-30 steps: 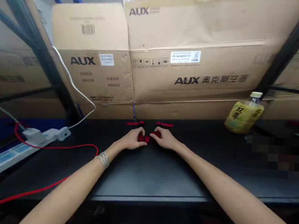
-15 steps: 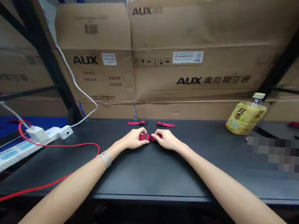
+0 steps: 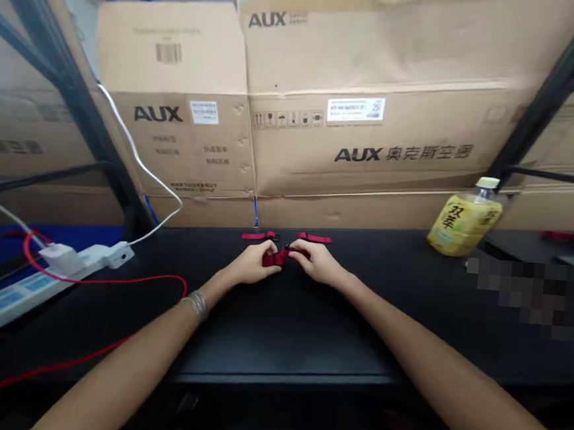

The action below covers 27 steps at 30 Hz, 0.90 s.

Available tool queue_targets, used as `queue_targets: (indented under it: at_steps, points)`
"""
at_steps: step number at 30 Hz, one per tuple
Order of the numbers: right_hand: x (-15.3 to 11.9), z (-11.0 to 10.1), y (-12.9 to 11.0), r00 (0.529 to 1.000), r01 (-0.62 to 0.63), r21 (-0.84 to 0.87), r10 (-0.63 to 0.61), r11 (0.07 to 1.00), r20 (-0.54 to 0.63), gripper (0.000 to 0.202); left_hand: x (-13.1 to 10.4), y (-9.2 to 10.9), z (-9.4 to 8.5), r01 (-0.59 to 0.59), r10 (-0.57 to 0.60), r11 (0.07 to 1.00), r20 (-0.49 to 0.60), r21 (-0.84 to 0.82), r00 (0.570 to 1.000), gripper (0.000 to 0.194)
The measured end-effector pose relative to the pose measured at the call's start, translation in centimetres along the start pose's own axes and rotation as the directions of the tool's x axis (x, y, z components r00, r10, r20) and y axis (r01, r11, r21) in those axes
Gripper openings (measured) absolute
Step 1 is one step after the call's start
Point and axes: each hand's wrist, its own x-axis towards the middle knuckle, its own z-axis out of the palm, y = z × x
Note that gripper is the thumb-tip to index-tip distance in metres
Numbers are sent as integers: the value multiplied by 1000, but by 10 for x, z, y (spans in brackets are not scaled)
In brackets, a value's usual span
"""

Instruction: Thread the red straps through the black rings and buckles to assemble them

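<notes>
A short red strap (image 3: 274,259) with a dark buckle is held just above the black table, between my two hands. My left hand (image 3: 253,263) pinches its left part between thumb and fingers. With thumb and fingertips my right hand (image 3: 317,262) grips the strap's right end, where a small dark piece shows. Behind my hands two more red straps lie flat on the table, one at the left (image 3: 255,236) and one at the right (image 3: 317,238), each with a dark buckle.
Cardboard boxes (image 3: 302,143) stand along the back of the black table (image 3: 287,341). A yellow-labelled bottle (image 3: 465,219) is at the right. On the left lie a white power strip (image 3: 27,287), a red cable (image 3: 133,281) and a white cable (image 3: 137,153).
The strap between my hands has gone from level to bent, its right end raised. My right hand's fingers have shifted up to that end. The whole view has moved slightly.
</notes>
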Motion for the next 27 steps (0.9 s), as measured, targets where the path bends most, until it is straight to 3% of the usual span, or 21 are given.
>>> queue_targets:
  at_steps: [4, 7, 11, 16, 24, 27]
  points:
    - [0, -1, -14, 998, 55, 128, -58, 990, 16, 22, 0, 2, 0, 4, -3, 1000, 16, -28, 1000, 31]
    - [-1, 2, -29, 992, 55, 227, -79, 972, 95, 22, -1, 4, 0, -7, 8, 998, 14, -64, 1000, 28]
    - [-1, 4, -35, 979, 22, 137, -49, 990, 197, 21, -2, 8, 2, -90, 91, 987, 4, -134, 996, 21]
    - [-1, -4, -21, 981, -50, 18, 46, 999, 187, 24, -2, 8, 4, -67, 67, 996, 6, -65, 998, 29]
    - [-1, -8, -22, 957, -75, 167, 24, 983, 288, 34, -2, 5, 4, -86, 90, 991, 37, -100, 995, 29]
    - [-1, -7, -27, 952, -83, 114, 44, 990, 303, 32, -3, 6, 6, -108, 116, 986, 56, -129, 992, 30]
